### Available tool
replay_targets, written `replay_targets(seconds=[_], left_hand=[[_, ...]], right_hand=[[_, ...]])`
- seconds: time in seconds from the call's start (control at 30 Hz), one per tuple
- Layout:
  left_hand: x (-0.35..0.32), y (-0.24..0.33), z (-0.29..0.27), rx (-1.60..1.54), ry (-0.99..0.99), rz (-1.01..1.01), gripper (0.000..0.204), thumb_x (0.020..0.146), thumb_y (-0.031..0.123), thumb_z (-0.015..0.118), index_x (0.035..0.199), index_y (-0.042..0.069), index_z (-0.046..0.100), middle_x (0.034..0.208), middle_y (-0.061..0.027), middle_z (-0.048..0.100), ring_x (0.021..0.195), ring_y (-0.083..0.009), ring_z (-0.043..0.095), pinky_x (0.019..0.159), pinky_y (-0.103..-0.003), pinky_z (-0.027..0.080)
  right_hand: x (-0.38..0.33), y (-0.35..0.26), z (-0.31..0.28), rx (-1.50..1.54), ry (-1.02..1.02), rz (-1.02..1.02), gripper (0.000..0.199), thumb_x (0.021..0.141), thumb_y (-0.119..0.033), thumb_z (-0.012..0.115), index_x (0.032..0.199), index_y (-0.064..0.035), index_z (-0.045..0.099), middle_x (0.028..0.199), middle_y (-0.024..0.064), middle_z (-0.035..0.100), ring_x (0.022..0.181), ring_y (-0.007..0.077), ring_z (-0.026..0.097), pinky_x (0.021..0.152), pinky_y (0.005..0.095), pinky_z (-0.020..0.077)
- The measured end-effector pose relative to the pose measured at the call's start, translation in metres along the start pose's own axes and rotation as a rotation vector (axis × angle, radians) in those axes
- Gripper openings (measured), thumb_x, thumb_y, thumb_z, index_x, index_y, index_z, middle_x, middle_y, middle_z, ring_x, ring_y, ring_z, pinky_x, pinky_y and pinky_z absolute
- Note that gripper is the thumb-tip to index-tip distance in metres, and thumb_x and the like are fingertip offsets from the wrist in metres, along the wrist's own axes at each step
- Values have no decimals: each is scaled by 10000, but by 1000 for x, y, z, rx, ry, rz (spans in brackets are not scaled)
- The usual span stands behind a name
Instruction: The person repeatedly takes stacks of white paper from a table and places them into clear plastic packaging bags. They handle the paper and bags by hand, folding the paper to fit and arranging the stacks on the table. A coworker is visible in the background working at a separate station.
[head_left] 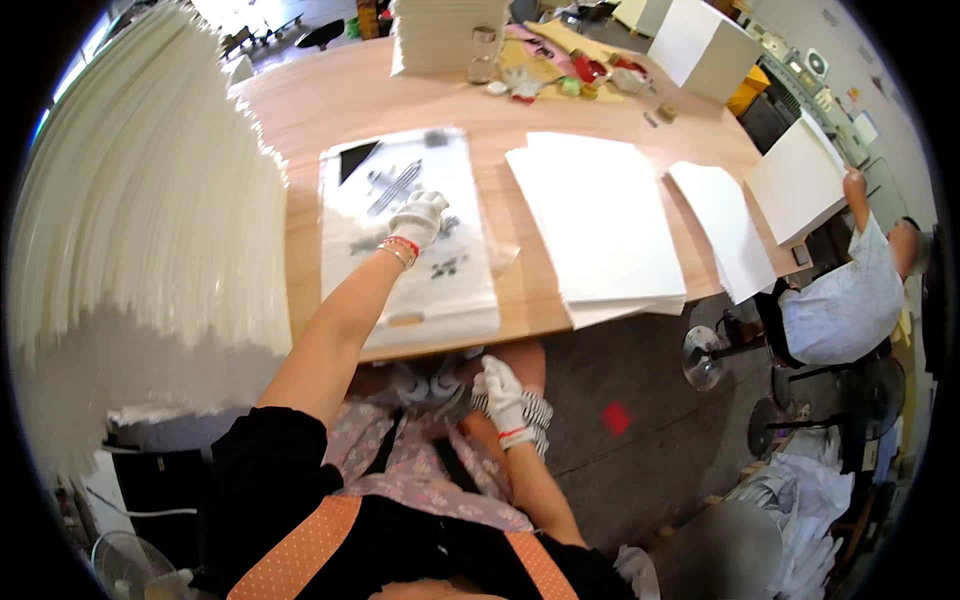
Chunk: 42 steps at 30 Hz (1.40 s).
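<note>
My left hand (418, 220), in a white glove with a red-edged cuff, reaches over a printed sheet (350, 275) on the table and rests on or just above it. Its fingers are curled; anything inside them is hidden. Dark grey shapes and a black corner patch mark the sheet, which seems to lie in clear film. My right hand (505, 398), gloved too, is down by my knee, below the table's front edge. Its fingers are drawn together, and I cannot see whether they hold anything. To the right lies a stack of white sheets (605, 220).
A tall pile of white sheets (150, 220) rises at the left. On the wooden table (300, 95) stand another stack (435, 35), a glass jar (483, 55) and scattered scraps (575, 70). Loose white sheets (722, 220) lie at the right, near a seated person (840, 290) and fans.
</note>
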<state>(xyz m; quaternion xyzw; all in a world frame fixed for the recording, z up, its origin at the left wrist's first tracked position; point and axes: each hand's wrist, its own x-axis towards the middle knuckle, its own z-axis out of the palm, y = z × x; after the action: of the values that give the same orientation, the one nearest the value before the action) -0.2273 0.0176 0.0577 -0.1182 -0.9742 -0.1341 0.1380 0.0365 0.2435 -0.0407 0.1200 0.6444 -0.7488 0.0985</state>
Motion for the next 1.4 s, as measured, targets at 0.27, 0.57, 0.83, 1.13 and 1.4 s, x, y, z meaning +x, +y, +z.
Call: replay_targets(seconds=[0.27, 0.57, 0.83, 1.13, 1.4], left_hand=[[61, 24, -13, 268, -558, 38, 216, 865, 193, 461, 1002, 153, 622, 1088, -93, 618, 1100, -287, 526, 1025, -583, 249], [-27, 4, -105, 245, -223, 134, 137, 784, 192, 607, 769, 57, 628, 765, -107, 609, 818, -263, 614, 846, -407, 440], [-140, 25, -102, -421, -265, -194, 141, 761, 158, 636, 800, 27, 605, 643, -119, 586, 586, -180, 566, 529, -313, 449], [-161, -18, -104, -1124, -152, -410, 148, 807, 146, 633, 713, 48, 577, 712, -10, 619, 638, -101, 544, 568, -269, 447], [-167, 25, -100, -1217, -229, -256, 228, 815, 251, 644, 773, 29, 620, 736, -48, 635, 692, -147, 600, 668, -273, 493]], right_hand=[[13, -9, -9, 78, -64, 80, 387, 956, -245, 486, 1244, 13, 490, 898, 96, 628, 738, 157, 610, 678, 290, 532], [15, -38, 3, 136, -189, 146, 339, 953, -219, 496, 1212, -2, 518, 871, 80, 625, 732, 147, 609, 666, 272, 533], [64, -124, 108, 176, -414, 111, 328, 911, -281, 581, 1109, -20, 595, 894, 20, 608, 776, 85, 555, 689, 230, 458], [61, -147, 98, -304, -376, -125, 425, 863, -410, 613, 1047, -28, 650, 895, 14, 633, 813, 90, 547, 745, 211, 442], [58, -147, 108, -184, -490, -183, 389, 862, -386, 623, 990, -20, 658, 873, 55, 667, 823, 109, 589, 727, 256, 464]])
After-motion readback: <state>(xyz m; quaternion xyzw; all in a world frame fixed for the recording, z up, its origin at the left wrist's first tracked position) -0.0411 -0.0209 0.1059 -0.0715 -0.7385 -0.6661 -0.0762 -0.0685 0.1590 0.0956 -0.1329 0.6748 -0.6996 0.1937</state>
